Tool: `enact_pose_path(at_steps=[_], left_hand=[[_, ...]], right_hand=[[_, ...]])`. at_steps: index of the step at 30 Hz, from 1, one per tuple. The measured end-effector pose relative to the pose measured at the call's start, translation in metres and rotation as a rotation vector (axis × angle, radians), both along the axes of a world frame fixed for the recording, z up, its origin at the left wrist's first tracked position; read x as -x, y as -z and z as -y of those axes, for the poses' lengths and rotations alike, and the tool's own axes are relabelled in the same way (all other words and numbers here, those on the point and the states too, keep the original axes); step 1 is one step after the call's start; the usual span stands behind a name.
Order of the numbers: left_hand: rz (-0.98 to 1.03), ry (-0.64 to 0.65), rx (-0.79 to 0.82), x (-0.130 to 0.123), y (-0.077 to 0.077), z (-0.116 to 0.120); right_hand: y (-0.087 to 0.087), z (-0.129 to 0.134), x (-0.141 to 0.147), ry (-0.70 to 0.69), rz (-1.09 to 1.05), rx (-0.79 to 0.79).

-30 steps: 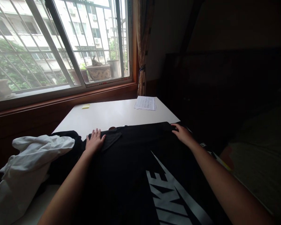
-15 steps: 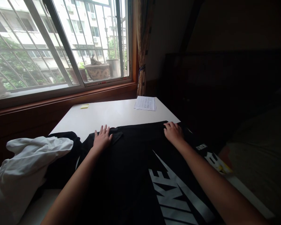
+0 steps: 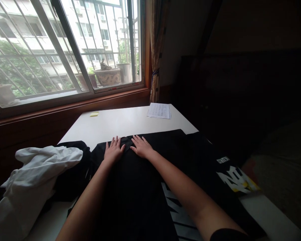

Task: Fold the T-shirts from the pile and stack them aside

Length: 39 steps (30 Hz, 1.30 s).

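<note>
A black T-shirt (image 3: 135, 194) with large grey lettering lies spread out before me, its far edge across the white table (image 3: 110, 124). My left hand (image 3: 114, 150) rests flat on its far left part, fingers spread. Close beside it, my right hand (image 3: 141, 146) also lies on the cloth with its fingers stretched out. A small folded-over bit of fabric shows between the two hands. My right forearm covers part of the lettering.
White cloth (image 3: 40, 170) is heaped on dark fabric at the left. Another black garment with a white and yellow print (image 3: 238, 180) lies at the right. Papers (image 3: 159, 110) and a yellow sticky note (image 3: 94, 114) are at the table's far side, below a barred window.
My right hand has moved left along the T-shirt's far edge, from its right corner to beside my left hand. My left hand stays at about the same spot on the cloth.
</note>
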<state>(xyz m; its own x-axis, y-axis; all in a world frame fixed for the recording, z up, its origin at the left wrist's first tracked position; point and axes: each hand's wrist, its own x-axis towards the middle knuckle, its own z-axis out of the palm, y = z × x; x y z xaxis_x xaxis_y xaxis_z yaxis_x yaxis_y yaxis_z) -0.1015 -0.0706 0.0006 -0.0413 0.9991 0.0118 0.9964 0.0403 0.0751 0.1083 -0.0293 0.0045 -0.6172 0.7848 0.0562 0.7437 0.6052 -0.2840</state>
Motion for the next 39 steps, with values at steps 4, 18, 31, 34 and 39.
enact_pose_path(at_steps=[4, 18, 31, 34, 39], left_hand=[[0.024, -0.043, -0.003, 0.007, 0.000, -0.002], [0.039, -0.132, -0.018, 0.014, -0.005, -0.004], [0.026, -0.070, -0.020, 0.019, -0.003, 0.000], [0.034, -0.017, -0.001, 0.021, -0.005, 0.001], [0.029, 0.042, 0.008, 0.027, -0.002, 0.003]], right_hand=[[0.001, -0.014, -0.012, 0.058, 0.015, 0.027], [0.005, -0.038, -0.061, 0.302, 0.042, 0.008], [0.004, -0.011, 0.016, -0.100, -0.018, -0.053], [0.002, -0.015, 0.002, -0.078, 0.003, -0.027], [0.003, -0.019, -0.020, -0.001, 0.032, 0.015]])
